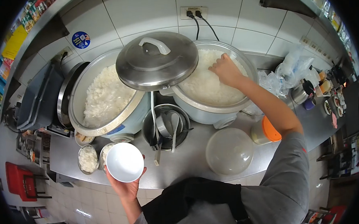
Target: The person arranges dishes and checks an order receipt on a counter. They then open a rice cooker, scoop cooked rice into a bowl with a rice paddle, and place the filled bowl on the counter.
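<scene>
White bowl (125,162) sits in the left hand (129,191) in the head view, out at the near edge of the metal counter (182,162), left of the middle, its hollow side facing up to the camera. The left hand's fingers are spread around it, with tips showing past its right side. The right hand (226,72) is over the rice (210,84) in the right pot (250,67), its fingers curled in close together; whether they pinch anything, or touch the rice, I cannot tell. The left pot (77,91) is also heaped with rice, and both pots stand toward the counter's far edge. A steel lid (157,66) lies tilted across the gap between them, overlapping their rims. Just in front of that gap is a metal basin (185,142) holding a small pan (163,125) and a pale spoon (174,122). Near the counter's front left corner, a small bowl of rice (88,159) stands beside another one, partly hidden behind the white bowl. Right of the basin, toward the near edge, lies a round, see-through cover (229,151), and next to it stands a jar (260,135) with an orange top (271,129)
</scene>
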A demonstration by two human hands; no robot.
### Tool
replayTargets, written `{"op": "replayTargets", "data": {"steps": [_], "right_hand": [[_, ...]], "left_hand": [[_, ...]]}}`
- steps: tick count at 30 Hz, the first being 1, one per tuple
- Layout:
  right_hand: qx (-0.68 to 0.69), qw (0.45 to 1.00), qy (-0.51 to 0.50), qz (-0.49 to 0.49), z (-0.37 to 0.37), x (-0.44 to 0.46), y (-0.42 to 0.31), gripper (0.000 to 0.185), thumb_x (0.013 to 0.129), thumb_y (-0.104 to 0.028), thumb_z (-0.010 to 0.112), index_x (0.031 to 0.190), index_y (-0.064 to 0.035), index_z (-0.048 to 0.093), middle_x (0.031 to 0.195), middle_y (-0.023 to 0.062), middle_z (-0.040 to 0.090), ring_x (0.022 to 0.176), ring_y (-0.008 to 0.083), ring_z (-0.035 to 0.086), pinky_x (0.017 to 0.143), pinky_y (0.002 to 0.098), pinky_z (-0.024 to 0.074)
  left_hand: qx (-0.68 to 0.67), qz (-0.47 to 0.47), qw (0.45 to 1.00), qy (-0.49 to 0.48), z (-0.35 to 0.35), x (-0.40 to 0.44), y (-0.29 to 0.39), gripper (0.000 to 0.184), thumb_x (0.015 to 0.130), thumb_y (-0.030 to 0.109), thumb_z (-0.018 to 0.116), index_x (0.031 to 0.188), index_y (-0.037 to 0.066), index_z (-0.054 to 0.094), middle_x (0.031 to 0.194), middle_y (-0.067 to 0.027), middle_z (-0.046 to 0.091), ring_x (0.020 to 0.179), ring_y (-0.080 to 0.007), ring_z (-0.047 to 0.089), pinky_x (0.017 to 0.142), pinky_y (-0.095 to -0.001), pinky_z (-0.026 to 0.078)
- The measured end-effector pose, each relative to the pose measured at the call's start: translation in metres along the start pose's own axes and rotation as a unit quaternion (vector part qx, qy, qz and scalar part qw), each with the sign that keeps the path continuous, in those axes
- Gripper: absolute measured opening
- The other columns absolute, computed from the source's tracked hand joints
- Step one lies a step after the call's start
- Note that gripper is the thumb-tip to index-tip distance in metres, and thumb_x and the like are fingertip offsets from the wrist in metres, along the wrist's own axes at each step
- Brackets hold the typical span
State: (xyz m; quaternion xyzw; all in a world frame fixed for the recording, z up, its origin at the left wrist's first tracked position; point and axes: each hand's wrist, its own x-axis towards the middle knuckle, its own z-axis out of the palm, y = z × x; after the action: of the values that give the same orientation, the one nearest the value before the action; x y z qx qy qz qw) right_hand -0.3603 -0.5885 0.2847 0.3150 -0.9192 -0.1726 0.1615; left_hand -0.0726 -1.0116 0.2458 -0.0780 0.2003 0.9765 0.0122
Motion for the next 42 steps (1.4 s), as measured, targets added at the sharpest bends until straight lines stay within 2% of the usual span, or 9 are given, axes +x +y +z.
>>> {"op": "replayTargets", "data": {"steps": [5,9,13,16,22,28,34,41,42], "right_hand": [[0.159,0.983,-0.093,-0.023,-0.026,-0.013,-0.007,0.028,0.080,-0.006,0.063,0.102,-0.0186,0.076,0.082,0.0033,0.070,0.084,0.0199,0.061,0.090,0.0356,0.0328],[0.097,0.990,-0.030,0.096,-0.013,0.021,0.046,0.034,0.082,-0.007,0.062,0.109,-0.0227,0.076,0.086,0.0022,0.073,0.081,0.0192,0.063,0.089,0.0356,0.0314],[0.105,0.954,-0.026,0.279,0.020,0.064,0.079,0.036,0.085,-0.009,0.058,0.113,-0.0255,0.074,0.092,0.0025,0.074,0.087,0.0177,0.067,0.090,0.0393,0.0305],[0.114,0.934,-0.001,0.339,0.045,0.086,0.083,0.037,0.088,-0.009,0.055,0.115,-0.0271,0.073,0.092,0.0017,0.074,0.090,0.0174,0.067,0.091,0.0409,0.0299],[0.116,0.978,0.014,0.174,0.054,0.092,0.076,0.035,0.087,-0.004,0.058,0.113,-0.0217,0.074,0.097,0.0036,0.073,0.089,0.0198,0.063,0.092,0.0380,0.0322],[0.141,0.982,0.071,0.099,0.065,0.070,0.064,0.031,0.086,-0.008,0.060,0.108,-0.0243,0.075,0.089,0.0040,0.071,0.089,0.0198,0.063,0.090,0.0400,0.0310],[0.119,0.992,0.047,0.015,0.028,0.029,0.000,0.036,0.079,-0.003,0.060,0.106,-0.0218,0.075,0.087,0.0001,0.069,0.089,0.0180,0.061,0.088,0.0394,0.0316],[0.181,0.983,0.005,-0.001,-0.006,-0.003,0.017,0.035,0.078,-0.001,0.060,0.102,-0.0206,0.076,0.085,0.0010,0.069,0.087,0.0193,0.062,0.088,0.0377,0.0339],[0.112,0.992,0.032,0.054,-0.003,0.000,0.031,0.032,0.079,-0.002,0.060,0.100,-0.0203,0.076,0.085,0.0014,0.070,0.087,0.0193,0.063,0.088,0.0380,0.0341]], "left_hand": [[-0.014,0.002,1.000,0.011,0.000,0.000,0.001,0.074,0.096,0.060,0.043,0.152,0.014,0.026,0.148,-0.0262,0.035,0.129,-0.0585,0.038,0.088,-0.0717,0.050],[-0.001,0.002,1.000,0.007,0.004,0.000,0.000,0.075,0.096,0.061,0.043,0.152,0.013,0.026,0.147,-0.0261,0.036,0.128,-0.0585,0.039,0.087,-0.0716,0.050],[0.021,0.007,1.000,0.012,0.010,0.000,-0.003,0.079,0.095,0.063,0.042,0.152,0.011,0.024,0.145,-0.0269,0.038,0.124,-0.0585,0.045,0.086,-0.0705,0.052],[0.029,0.017,0.999,0.021,0.007,-0.004,-0.001,0.079,0.095,0.063,0.042,0.152,0.011,0.025,0.144,-0.0272,0.038,0.123,-0.0582,0.045,0.086,-0.0700,0.053],[0.028,0.044,0.998,0.036,0.000,-0.011,0.003,0.078,0.095,0.063,0.043,0.151,0.011,0.026,0.145,-0.0263,0.038,0.123,-0.0572,0.046,0.086,-0.0687,0.053],[0.038,0.025,0.999,0.029,0.007,-0.001,-0.006,0.077,0.095,0.062,0.042,0.151,0.011,0.026,0.144,-0.0255,0.040,0.124,-0.0563,0.046,0.086,-0.0668,0.055],[0.057,-0.008,0.998,0.020,0.010,0.008,-0.013,0.077,0.096,0.062,0.041,0.151,0.011,0.027,0.143,-0.0244,0.042,0.122,-0.0537,0.049,0.086,-0.0670,0.054],[0.030,-0.008,0.999,0.027,0.005,0.004,-0.008,0.074,0.096,0.061,0.042,0.150,0.012,0.030,0.144,-0.0254,0.040,0.123,-0.0590,0.044,0.085,-0.0697,0.053],[0.046,-0.006,0.999,0.021,0.006,0.004,-0.007,0.075,0.096,0.061,0.041,0.150,0.012,0.029,0.144,-0.0245,0.041,0.123,-0.0567,0.046,0.085,-0.0691,0.053]]}}
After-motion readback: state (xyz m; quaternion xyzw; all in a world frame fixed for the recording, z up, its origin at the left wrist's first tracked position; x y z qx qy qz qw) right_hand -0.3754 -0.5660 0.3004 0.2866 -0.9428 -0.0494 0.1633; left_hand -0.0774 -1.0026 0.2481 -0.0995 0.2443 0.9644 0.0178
